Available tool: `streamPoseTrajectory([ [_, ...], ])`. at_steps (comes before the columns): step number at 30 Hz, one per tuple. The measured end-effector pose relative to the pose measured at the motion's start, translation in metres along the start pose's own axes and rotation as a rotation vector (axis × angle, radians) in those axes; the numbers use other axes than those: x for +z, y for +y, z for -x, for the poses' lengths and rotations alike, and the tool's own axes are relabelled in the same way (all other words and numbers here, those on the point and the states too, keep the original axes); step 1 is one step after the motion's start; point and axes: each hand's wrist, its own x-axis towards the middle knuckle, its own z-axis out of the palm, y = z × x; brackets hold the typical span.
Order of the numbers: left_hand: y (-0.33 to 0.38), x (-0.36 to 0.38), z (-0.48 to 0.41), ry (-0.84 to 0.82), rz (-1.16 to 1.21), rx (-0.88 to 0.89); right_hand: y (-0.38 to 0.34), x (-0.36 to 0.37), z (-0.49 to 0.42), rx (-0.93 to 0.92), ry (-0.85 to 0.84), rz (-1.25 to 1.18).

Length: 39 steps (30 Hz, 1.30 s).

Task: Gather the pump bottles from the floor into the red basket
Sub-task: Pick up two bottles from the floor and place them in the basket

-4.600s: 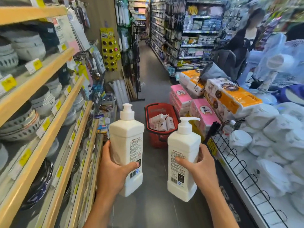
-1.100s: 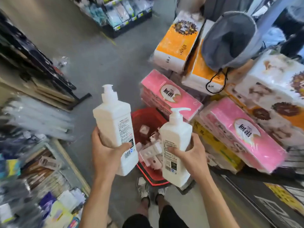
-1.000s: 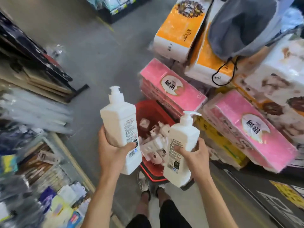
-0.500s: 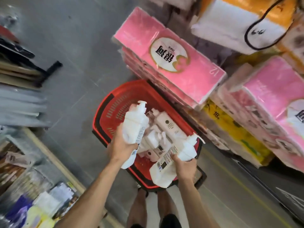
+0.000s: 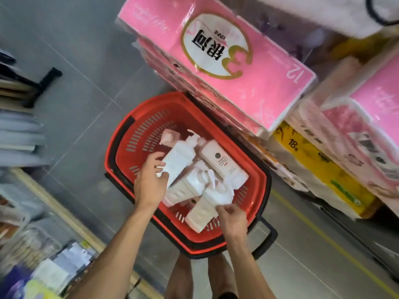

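Shop aisle floor (image 5: 82, 67): left hand (image 5: 150, 184) grips 1 pump bottle (image 5: 178, 156), laid flat to fit the red basket (image 5: 140, 134); right hand (image 5: 233, 221) hold unclear.

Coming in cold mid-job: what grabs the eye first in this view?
The red basket sits on the floor at centre, with a heap of white pump bottles lying inside it. The left hand and right hand reach in at the bases of two of them. Big pink tissue packs are stacked just behind the basket.
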Motion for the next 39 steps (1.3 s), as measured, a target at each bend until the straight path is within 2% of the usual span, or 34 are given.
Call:
streamPoseTrajectory([
  [2, 0.007, -0.006, -0.002, -0.02, 0.006, 0.03, -0.004, 0.0, 0.007, -0.007, -0.068, 0.048],
  [12, 0.02, -0.01, 0.003, -0.156, -0.091, 0.163, -0.055, 0.003, 0.03, -0.141, -0.121, 0.009],
  [20, 0.065, -0.055, 0.056, -0.15, -0.216, 0.277, -0.107, -0.048, 0.092, -0.283, -0.139, 0.028],
  [26, 0.126, -0.119, 0.086, -0.114, -0.291, 0.441, -0.144, -0.106, 0.152, -0.445, -0.053, 0.114],
  [33, 0.175, -0.176, 0.12, -0.15, -0.492, 0.654, -0.158, -0.178, 0.224, -0.524, 0.208, 0.392],
  [39, 0.215, -0.221, 0.148, -0.186, -0.514, 0.8, -0.138, -0.211, 0.285, -0.523, 0.213, 0.27],
])
